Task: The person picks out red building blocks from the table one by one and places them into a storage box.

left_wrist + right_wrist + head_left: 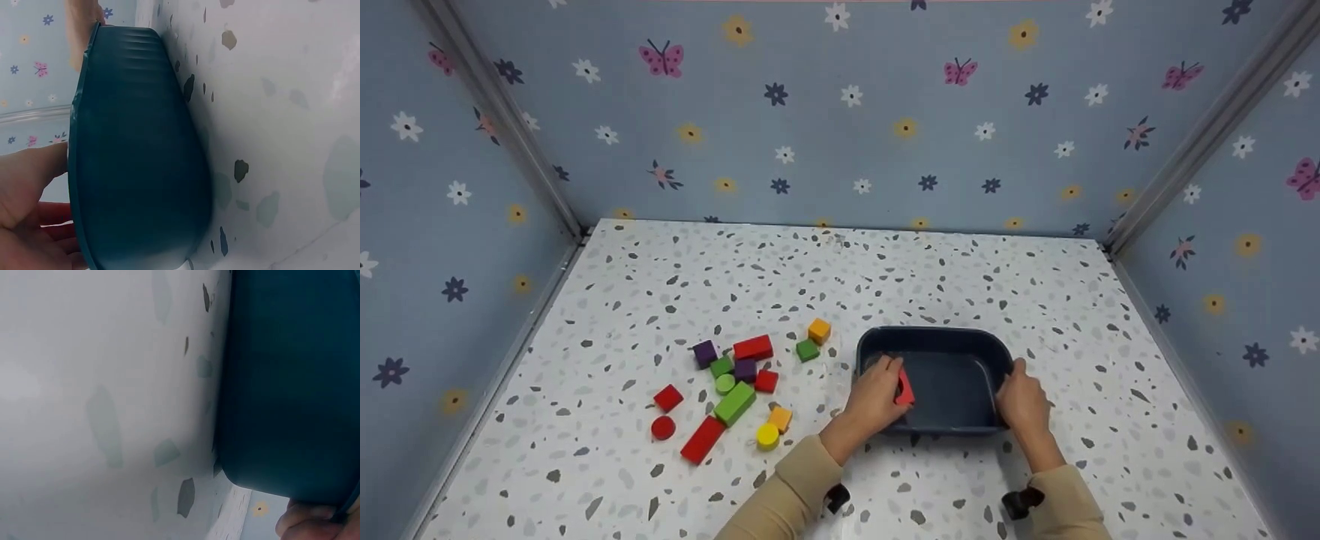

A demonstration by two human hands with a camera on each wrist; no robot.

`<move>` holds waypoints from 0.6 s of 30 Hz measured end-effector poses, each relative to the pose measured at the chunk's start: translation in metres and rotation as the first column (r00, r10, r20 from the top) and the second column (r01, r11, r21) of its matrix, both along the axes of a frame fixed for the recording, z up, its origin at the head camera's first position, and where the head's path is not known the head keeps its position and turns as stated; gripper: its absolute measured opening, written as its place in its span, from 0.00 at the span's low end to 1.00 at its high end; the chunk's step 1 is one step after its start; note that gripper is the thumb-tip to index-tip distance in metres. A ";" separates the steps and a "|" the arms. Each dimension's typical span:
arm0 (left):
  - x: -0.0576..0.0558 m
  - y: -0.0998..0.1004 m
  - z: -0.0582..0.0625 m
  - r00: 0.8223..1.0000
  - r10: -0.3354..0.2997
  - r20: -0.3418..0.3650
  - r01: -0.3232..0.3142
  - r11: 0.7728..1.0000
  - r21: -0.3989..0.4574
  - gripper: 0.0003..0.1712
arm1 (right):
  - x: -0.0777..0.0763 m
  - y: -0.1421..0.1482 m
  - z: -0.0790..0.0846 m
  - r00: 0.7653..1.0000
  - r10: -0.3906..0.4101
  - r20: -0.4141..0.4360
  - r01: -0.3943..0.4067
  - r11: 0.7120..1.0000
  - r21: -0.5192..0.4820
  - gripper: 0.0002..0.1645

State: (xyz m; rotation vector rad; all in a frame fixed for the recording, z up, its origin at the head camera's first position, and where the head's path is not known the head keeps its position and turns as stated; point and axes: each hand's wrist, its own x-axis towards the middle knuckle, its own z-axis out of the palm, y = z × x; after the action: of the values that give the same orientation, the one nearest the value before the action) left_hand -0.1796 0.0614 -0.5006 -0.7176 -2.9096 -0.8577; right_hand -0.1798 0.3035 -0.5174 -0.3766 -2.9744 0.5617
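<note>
A dark blue plastic tub (952, 390) stands on the speckled table, to the right of the blocks. My left hand (876, 390) is over its left side and holds a red block (906, 387) with a dark curved cutout. In the left wrist view the tub's outer wall (135, 146) hides part of that hand (34, 208), so the block does not show there. My right hand (1026, 401) grips the tub's right rim. Its fingers (306, 520) curl at the rim in the right wrist view.
Several wooden blocks lie scattered left of the tub, among them a long green block (735, 403), a long red block (703, 440), a yellow cylinder (767, 436) and a purple cube (705, 354). An orange cube (819, 331) and a green cube (808, 349) lie nearest the tub. Flowered panels (840, 112) enclose the table.
</note>
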 end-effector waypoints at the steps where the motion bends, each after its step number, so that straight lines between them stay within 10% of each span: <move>1: 0.000 0.001 -0.001 1.000 0.000 0.007 0.001 1.000 -0.009 0.37 | 0.000 0.000 0.000 1.000 -0.001 0.002 0.001 1.000 -0.001 0.14; 18: -0.006 0.012 -0.013 1.000 0.009 -0.020 -0.011 0.989 -0.144 0.28 | 0.001 0.000 0.000 1.000 0.001 -0.016 -0.001 1.000 -0.007 0.14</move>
State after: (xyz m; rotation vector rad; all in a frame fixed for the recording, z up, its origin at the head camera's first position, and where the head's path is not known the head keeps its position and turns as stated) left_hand -0.1857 0.0737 -0.5138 -0.7149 -2.9792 -0.6406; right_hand -0.1785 0.3034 -0.5178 -0.3695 -2.9580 0.5731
